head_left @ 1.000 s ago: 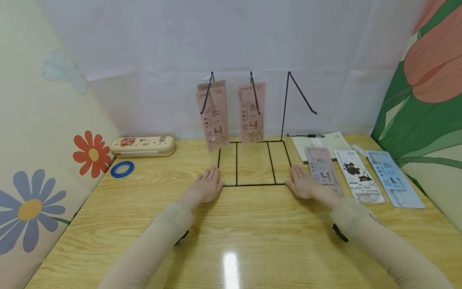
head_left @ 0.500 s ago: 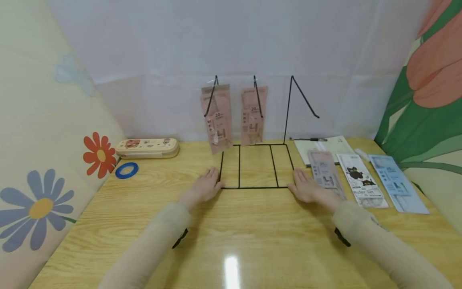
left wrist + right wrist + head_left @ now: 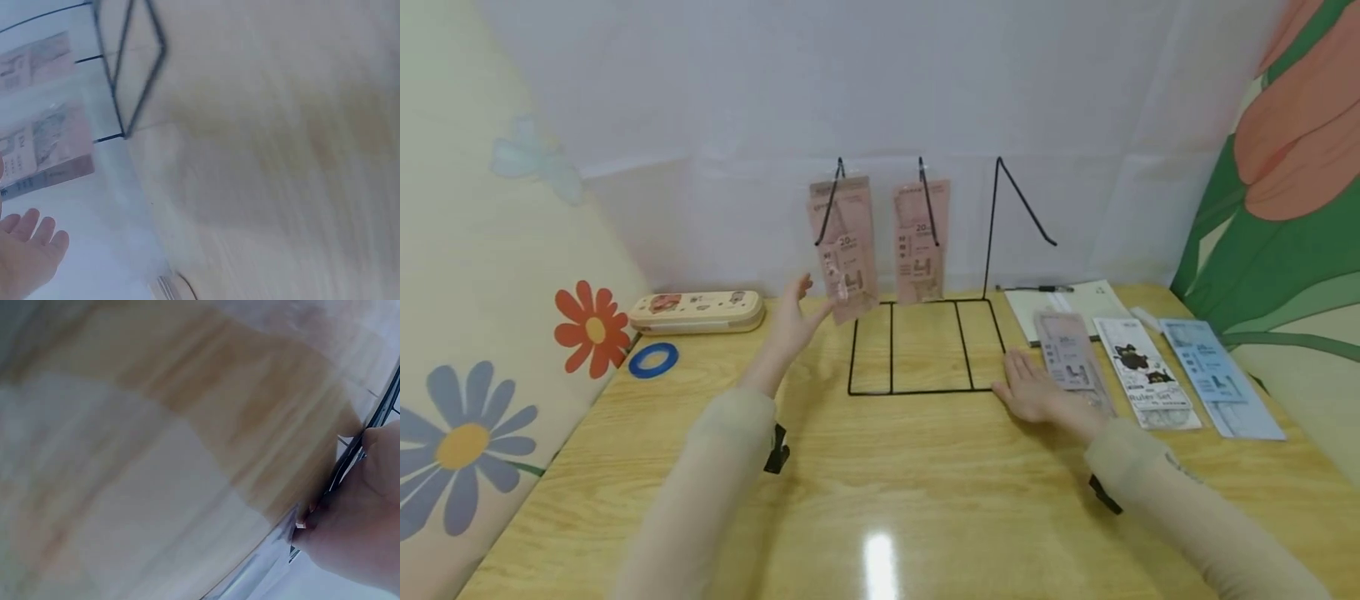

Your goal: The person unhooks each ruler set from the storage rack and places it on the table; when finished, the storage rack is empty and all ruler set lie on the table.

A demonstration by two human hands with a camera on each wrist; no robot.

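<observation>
My left hand (image 3: pixel 797 321) is raised beside the lower left edge of a pink stationery packet (image 3: pixel 844 250), thumb near it; whether they touch I cannot tell. In the left wrist view that hand (image 3: pixel 31 250) has its fingers spread, holding nothing. The packet hangs from the left hook of a black wire rack (image 3: pixel 891 350), with a second pink packet (image 3: pixel 920 242) on the middle hook. No packet hangs on the right hook (image 3: pixel 1028 202). My right hand (image 3: pixel 1030 390) rests with straight fingers at the rack's front right corner.
To the right lie another pink packet (image 3: pixel 1067 350), a white ruler set packet (image 3: pixel 1146 371), a blue packet (image 3: pixel 1217 379) and a notebook (image 3: pixel 1105 296) with a black pen (image 3: pixel 1037 289). At left are a cream pencil case (image 3: pixel 700 312) and a blue ring (image 3: pixel 653 348).
My left hand has left the rack's front left corner and risen toward the left hanging packet. The right hand stays at its corner. The head view shifts slightly.
</observation>
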